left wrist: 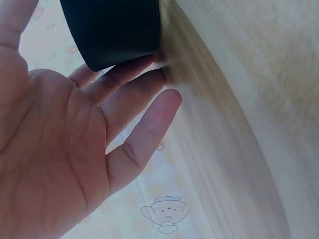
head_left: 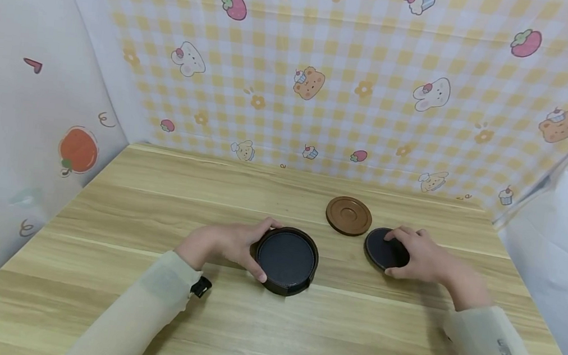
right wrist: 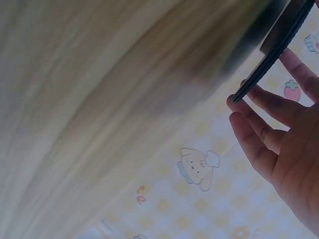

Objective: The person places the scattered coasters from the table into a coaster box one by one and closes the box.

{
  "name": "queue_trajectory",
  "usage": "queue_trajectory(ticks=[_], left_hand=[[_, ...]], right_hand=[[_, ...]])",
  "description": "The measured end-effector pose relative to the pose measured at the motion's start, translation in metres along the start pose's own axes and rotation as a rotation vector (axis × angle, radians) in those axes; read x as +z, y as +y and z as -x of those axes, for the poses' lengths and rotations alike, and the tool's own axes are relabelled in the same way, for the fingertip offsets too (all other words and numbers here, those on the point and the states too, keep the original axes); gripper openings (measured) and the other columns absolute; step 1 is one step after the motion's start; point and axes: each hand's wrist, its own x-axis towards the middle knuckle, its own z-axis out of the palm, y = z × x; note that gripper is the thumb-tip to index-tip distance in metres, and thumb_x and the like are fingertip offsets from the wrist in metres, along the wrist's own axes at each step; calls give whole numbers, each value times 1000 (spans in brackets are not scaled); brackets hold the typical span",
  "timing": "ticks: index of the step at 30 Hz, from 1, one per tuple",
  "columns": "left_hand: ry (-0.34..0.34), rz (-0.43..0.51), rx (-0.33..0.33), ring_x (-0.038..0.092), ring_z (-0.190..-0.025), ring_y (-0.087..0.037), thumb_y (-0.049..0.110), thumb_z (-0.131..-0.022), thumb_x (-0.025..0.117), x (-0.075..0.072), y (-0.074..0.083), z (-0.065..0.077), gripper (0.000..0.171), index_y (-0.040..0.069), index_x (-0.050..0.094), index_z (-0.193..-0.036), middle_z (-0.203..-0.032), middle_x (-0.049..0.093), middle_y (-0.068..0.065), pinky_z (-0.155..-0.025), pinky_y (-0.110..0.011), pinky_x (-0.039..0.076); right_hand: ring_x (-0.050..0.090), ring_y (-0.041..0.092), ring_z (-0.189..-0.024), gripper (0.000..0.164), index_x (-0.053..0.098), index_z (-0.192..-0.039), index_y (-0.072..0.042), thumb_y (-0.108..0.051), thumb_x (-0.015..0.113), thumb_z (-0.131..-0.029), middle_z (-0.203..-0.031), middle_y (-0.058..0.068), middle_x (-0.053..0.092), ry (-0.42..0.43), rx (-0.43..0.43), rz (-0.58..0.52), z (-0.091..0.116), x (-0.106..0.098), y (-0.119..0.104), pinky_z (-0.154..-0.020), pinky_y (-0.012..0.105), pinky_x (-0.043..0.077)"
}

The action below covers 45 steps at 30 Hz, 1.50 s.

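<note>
My left hand (head_left: 242,247) grips a round black coaster holder (head_left: 313,262) on the table, thumb at its near side and fingers round the far side. Inside the holder lies a black coaster (head_left: 286,256) with a stitched rim. In the left wrist view the fingers (left wrist: 132,99) reach around the dark wall of the holder (left wrist: 117,30). To the right, my right hand (head_left: 421,254) holds another round black coaster (head_left: 379,248) by its edge. The right wrist view shows this coaster (right wrist: 271,57) tilted, above the wood, its rim against the fingertips.
A brown round wooden coaster (head_left: 349,216) with ringed grooves lies just behind and left of the right hand's coaster. The wood-grain table (head_left: 270,334) ends at a yellow checked cloth (head_left: 279,115) at the back. White cloth (head_left: 20,120) hangs at the left side.
</note>
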Motion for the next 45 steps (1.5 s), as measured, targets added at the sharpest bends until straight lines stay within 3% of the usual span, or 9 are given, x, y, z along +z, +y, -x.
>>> queue_trajectory(ticks=[13, 25, 45], left_hand=[[-2, 0, 10, 51, -129, -20, 39, -68, 92, 0, -2, -1, 106, 30, 24, -150, -148, 48, -1, -111, -43, 36], [0, -8, 3, 51, -128, -21, 39, -69, 91, 0, 0, 1, 106, 29, 24, -150, -148, 47, -2, -110, -43, 38], [-8, 1, -12, 47, -133, -20, 42, -68, 91, -2, -1, 0, 109, 32, 22, -151, -151, 44, -2, -112, -42, 35]], right_hand=[[47, 43, -117, 64, 57, -129, -16, -43, 82, -76, -142, 19, 50, 1, -41, 14, -3, 3, -24, -85, 54, 48], [46, 32, -123, 63, 56, -131, -24, -43, 81, -76, -146, 6, 48, 46, -111, 22, -11, 10, -56, -85, 45, 48], [41, 30, -130, 64, 53, -134, -26, -44, 77, -77, -154, 8, 40, -13, -228, -44, -35, 14, -113, -87, 45, 49]])
